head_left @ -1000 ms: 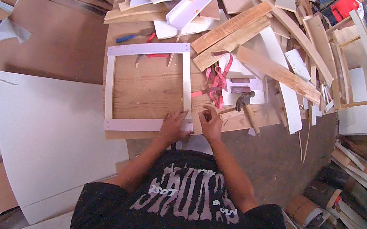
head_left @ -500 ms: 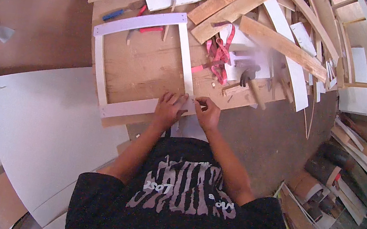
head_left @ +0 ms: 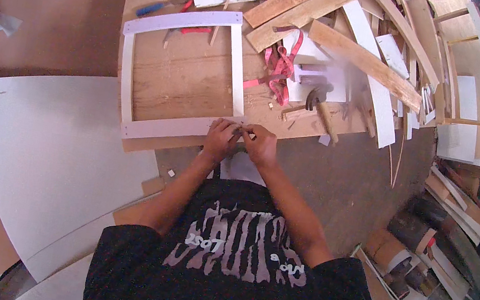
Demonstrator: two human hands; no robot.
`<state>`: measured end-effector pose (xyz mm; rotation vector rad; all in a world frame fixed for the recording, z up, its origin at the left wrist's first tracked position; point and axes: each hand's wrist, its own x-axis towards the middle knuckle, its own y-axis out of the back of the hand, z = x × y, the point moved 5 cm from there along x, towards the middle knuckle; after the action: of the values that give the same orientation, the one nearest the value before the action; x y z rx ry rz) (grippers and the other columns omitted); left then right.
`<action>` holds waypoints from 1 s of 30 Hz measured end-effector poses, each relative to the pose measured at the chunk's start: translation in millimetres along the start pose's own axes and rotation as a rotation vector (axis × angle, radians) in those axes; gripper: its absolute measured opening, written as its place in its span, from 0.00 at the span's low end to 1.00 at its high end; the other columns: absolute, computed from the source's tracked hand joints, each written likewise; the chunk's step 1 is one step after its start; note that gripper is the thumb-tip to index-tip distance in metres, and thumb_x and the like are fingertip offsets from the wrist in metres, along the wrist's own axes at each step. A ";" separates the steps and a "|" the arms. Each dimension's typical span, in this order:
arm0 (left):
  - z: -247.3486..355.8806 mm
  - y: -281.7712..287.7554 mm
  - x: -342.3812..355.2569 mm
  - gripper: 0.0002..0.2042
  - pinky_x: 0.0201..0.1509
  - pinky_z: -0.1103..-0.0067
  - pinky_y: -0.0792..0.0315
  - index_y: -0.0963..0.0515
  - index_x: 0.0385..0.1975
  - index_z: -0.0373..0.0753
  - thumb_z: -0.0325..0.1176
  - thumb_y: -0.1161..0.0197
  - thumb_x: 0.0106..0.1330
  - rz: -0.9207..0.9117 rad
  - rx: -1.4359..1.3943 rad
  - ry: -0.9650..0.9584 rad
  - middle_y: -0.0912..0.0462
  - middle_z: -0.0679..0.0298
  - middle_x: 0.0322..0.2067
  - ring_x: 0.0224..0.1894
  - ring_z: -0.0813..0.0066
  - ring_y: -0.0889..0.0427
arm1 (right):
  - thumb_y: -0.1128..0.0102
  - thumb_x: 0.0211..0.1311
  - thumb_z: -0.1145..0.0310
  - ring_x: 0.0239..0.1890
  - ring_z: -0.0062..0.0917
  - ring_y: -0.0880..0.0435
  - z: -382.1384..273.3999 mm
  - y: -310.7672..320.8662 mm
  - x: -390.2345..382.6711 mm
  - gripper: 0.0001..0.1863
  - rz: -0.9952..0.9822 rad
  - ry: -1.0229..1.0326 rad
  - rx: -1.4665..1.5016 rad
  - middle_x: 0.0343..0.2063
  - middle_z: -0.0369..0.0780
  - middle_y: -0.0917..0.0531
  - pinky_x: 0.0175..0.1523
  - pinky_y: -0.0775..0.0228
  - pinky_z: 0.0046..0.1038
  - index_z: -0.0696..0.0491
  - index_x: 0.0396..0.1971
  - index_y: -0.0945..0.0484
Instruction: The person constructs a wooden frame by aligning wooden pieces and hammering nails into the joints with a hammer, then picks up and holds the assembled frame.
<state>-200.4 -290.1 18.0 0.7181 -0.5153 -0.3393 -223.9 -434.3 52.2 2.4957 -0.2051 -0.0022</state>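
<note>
A rectangular frame of white-painted wood strips (head_left: 171, 125) lies on the wooden worktop, with small dark fastener marks at its corners. My left hand (head_left: 221, 139) is at the frame's near right corner, its fingers curled and drawn together. Touching it, my right hand (head_left: 260, 147) pinches with thumb and fingertips. Whatever sits between the fingers is too small and hidden to name. To the right rests a claw hammer (head_left: 326, 122) with a wooden handle, near a tangled pink-red strap (head_left: 280, 68).
Beyond the frame are red-handled pliers (head_left: 196, 30) and a blue-handled tool (head_left: 149, 9). Loose wooden boards (head_left: 367, 63) pile up at the back and right. A large white panel (head_left: 63, 153) spreads at the left. Offcuts and dark cylinders (head_left: 409, 230) lie on the floor at right.
My right hand has closed in on my left, and their fingertips now meet at the frame's corner. The left fingers have curled in. The whole view has shifted slightly.
</note>
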 end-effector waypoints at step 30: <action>15.3 6.0 2.3 0.05 0.45 0.69 0.25 0.13 0.29 0.43 0.33 0.27 0.53 0.262 0.063 0.168 0.16 0.65 0.32 0.39 0.64 0.17 | 0.38 0.65 0.63 0.54 0.48 0.25 165.2 160.9 67.9 0.24 -0.021 -0.099 -0.771 0.50 0.52 0.23 0.57 0.31 0.43 0.59 0.56 0.29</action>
<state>-206.3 -295.1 32.6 0.7227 -0.4557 -0.0179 -188.8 -669.6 18.1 1.7296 -0.1757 -0.1793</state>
